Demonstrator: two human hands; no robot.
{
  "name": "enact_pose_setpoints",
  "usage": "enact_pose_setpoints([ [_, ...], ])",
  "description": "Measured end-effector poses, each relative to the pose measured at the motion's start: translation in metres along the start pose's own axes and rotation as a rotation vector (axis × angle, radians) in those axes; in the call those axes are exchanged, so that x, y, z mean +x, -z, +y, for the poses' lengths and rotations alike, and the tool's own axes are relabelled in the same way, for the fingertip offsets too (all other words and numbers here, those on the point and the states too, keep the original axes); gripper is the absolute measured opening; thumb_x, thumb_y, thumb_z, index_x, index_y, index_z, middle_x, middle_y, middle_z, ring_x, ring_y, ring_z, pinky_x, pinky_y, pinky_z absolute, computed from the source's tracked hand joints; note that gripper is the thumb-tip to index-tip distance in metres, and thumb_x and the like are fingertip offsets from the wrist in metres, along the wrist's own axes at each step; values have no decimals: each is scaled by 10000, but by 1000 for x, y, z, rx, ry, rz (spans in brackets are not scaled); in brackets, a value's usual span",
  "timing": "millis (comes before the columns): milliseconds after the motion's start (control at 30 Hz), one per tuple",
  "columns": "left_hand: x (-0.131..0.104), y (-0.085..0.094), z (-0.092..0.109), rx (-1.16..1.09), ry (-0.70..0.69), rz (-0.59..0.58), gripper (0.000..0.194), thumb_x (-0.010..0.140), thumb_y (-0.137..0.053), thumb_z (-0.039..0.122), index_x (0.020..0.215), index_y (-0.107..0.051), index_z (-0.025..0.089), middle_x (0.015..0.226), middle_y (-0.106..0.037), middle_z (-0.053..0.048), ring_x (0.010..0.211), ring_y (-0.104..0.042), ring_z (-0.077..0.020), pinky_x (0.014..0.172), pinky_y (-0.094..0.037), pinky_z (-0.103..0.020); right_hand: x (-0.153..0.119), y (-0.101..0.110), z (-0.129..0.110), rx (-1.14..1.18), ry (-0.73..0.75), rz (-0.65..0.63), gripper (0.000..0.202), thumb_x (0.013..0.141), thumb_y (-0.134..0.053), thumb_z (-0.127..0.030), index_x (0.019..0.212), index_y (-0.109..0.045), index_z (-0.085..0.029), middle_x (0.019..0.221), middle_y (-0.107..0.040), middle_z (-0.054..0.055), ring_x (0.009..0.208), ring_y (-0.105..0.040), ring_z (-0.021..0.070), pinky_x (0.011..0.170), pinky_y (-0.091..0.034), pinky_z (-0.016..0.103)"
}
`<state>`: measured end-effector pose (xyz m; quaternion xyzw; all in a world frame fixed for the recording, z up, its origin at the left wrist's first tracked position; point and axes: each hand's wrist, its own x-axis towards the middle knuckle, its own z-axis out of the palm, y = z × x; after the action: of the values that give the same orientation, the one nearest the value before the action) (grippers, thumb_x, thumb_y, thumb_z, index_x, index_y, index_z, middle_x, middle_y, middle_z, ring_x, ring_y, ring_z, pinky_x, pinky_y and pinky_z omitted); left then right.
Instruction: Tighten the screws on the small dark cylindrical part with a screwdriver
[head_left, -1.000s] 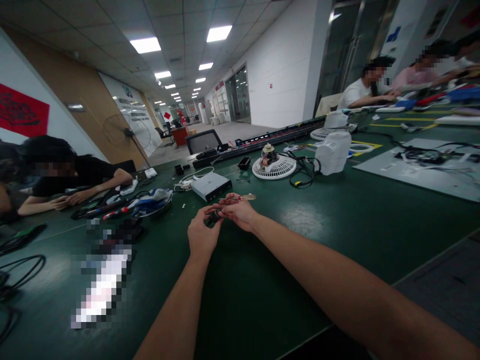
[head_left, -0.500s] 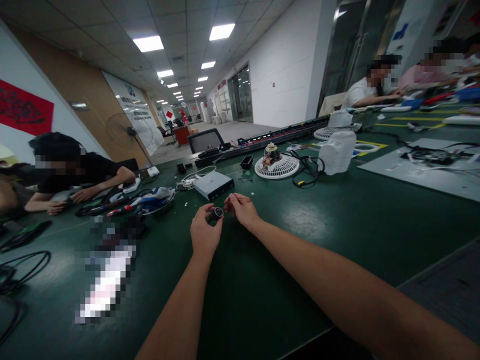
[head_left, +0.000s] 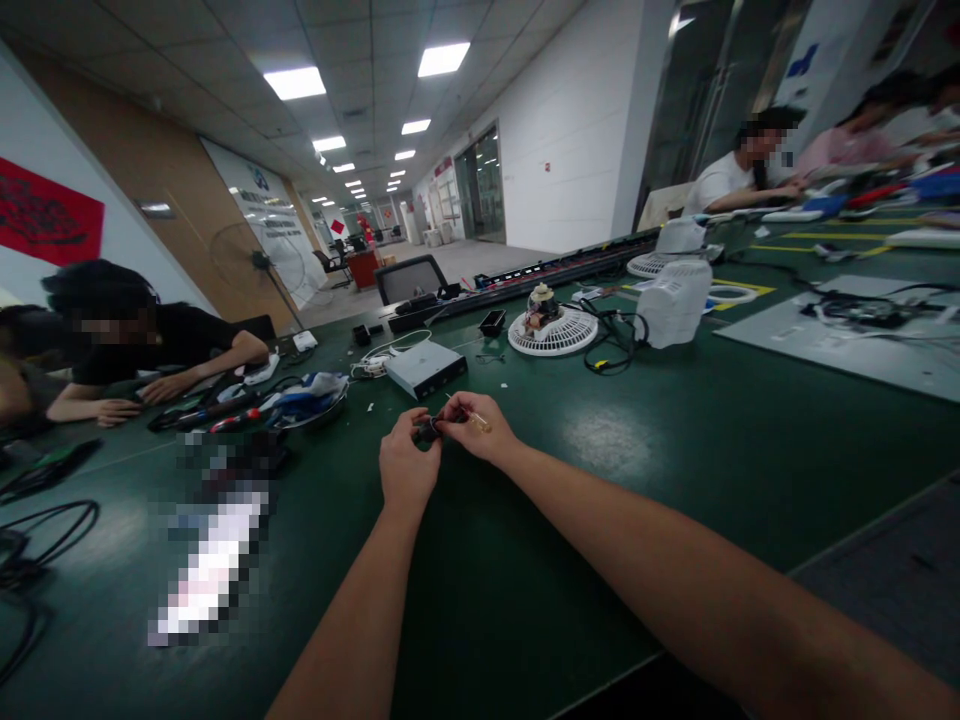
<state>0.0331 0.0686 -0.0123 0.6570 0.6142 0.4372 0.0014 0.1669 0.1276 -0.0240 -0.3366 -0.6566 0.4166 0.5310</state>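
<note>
Between the thumb and fingers of my left hand (head_left: 409, 462) is a small dark round part (head_left: 428, 430), held just above the green table (head_left: 517, 600). My right hand (head_left: 478, 425) touches the part's right side with its fingertips. A thin tool with a clear yellowish handle (head_left: 480, 423) lies across the fingers of that hand; its tip is hidden at the part. Beyond both hands sits a silver and black box-shaped drive (head_left: 426, 370).
A white fan grille with a motor (head_left: 553, 332) and a white housing (head_left: 675, 305) stand behind at the right. A grey panel (head_left: 862, 335) lies far right. Tools and a cloth-filled bowl (head_left: 311, 400) are at the left, near a person's arms (head_left: 187, 375).
My right hand has moved left and turned, bringing its fingertips to the dark part. The clear handle now shows in it. The person at the left has shifted a hand.
</note>
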Motion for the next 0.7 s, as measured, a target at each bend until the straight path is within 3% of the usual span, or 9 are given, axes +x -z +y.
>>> enact_pose_setpoints([
  [233,1,-1,-4,-3,1,18,374,760,-710,194,1113,-591,236,1054,-722,-46,910,-703,-213,801,-552,-329,1,-2,0,-20,-6,17,123,672,-698,-195,653,-577,-193,684,-633,-17,630,-561,129,606,-451,242],
  [400,0,-1,-4,-69,-61,-4,382,742,-715,163,1097,-597,240,1032,-726,-26,894,-705,-190,839,-545,-326,4,3,5,-33,-34,2,187,635,-734,-228,673,-556,-189,592,-527,-60,525,-453,96,496,-355,209],
  [533,0,1,-2,-104,-58,-26,396,730,-719,138,1094,-599,237,1010,-729,-22,898,-708,-182,863,-538,-323,5,5,8,25,-121,-17,286,581,-788,-288,687,-542,-189,596,-529,-62,511,-446,93,458,-324,201],
  [600,1,1,-2,-95,-49,-16,393,730,-724,145,1092,-603,239,1037,-726,-26,911,-706,-186,862,-536,-326,5,4,6,51,-126,-1,254,616,-773,-312,693,-566,-187,614,-559,-48,535,-484,103,470,-348,205],
  [700,1,1,-3,-72,-8,28,418,728,-737,164,1112,-592,243,1043,-726,-25,914,-700,-194,845,-538,-332,6,3,2,84,-143,34,225,805,-611,-398,733,-624,-185,658,-617,-11,551,-537,118,484,-387,219],
])
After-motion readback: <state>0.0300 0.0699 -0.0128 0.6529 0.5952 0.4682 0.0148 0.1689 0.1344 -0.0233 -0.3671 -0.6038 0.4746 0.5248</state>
